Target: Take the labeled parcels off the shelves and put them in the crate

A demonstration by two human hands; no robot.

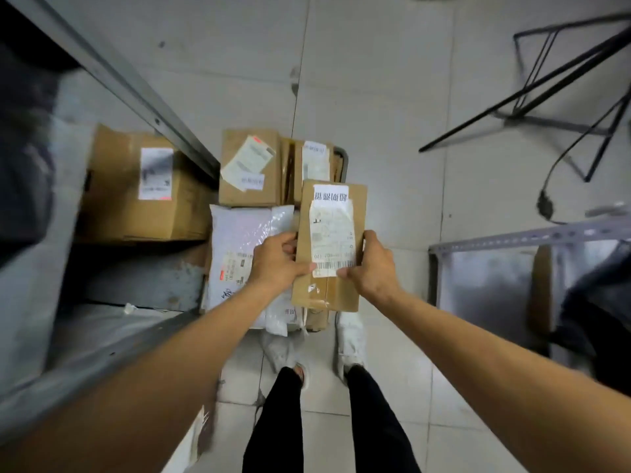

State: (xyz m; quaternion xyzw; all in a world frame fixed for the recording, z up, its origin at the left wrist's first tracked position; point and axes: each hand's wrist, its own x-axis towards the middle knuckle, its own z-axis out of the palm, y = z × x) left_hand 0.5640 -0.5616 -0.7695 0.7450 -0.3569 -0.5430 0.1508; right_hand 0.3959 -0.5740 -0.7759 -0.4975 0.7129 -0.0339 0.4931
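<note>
I hold a narrow brown cardboard parcel [329, 247] with a white shipping label in front of me. My left hand [278, 262] grips its left edge and my right hand [370, 268] grips its right edge. It hangs above the crate [343, 158] on the floor, of which only a dark far rim shows. Inside lie a labeled cardboard box [251, 167], another labeled box [316, 163] on edge, and a white plastic mailer [240, 250]. A large labeled cardboard box [143, 189] sits on the low shelf to the left.
Grey metal shelving [116, 75] runs along the left, and another metal shelf [526, 238] stands at the right. A black wire frame [546, 87] lies on the tiled floor at the upper right. My feet in white shoes [350, 339] stand just behind the crate.
</note>
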